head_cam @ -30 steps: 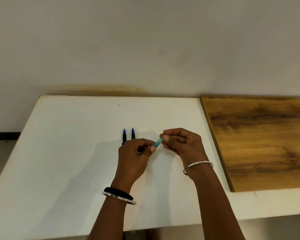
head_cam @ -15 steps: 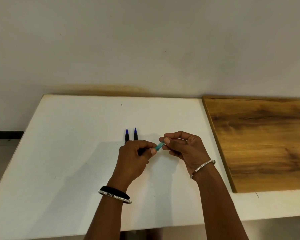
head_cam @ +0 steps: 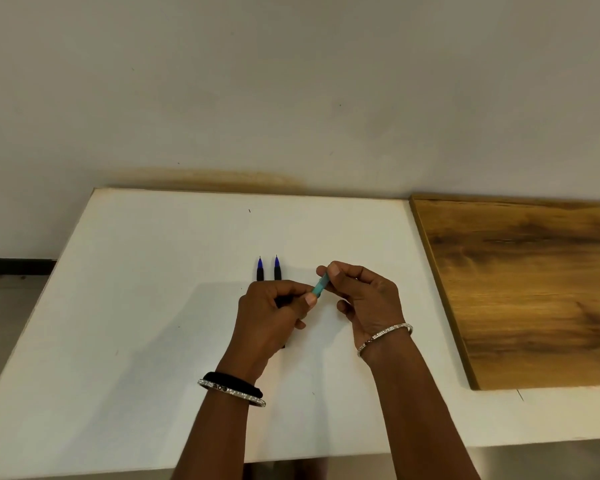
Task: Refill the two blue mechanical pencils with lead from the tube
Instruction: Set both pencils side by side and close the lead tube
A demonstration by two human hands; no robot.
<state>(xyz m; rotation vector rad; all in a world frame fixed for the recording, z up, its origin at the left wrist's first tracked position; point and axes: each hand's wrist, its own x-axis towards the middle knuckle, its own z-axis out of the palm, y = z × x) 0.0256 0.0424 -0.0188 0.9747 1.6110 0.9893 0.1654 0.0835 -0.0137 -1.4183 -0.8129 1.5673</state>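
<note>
Pinching the tube [head_cam: 318, 285] mid-frame, left hand [head_cam: 274, 317] grips its lower end, right hand [head_cam: 368, 299] its top; probably uncapping, so pull gently and keep it level.

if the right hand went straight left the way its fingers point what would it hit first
Likely the left hand: the right hand pinches the small teal lead tube, whose lower end sits at the left thumb. Depth is unclear.

Plain indoor room w/ a desk-type setup; home vs. office couldn't be told. White tabletop [head_cam: 136, 306] stood against a painted off-white wall [head_cam: 291, 81], wood-grain board [head_cam: 534, 289] on its rt side, dark skirting [head_cam: 14, 263] & grey floor [head_cam: 7, 299] at left.
</note>
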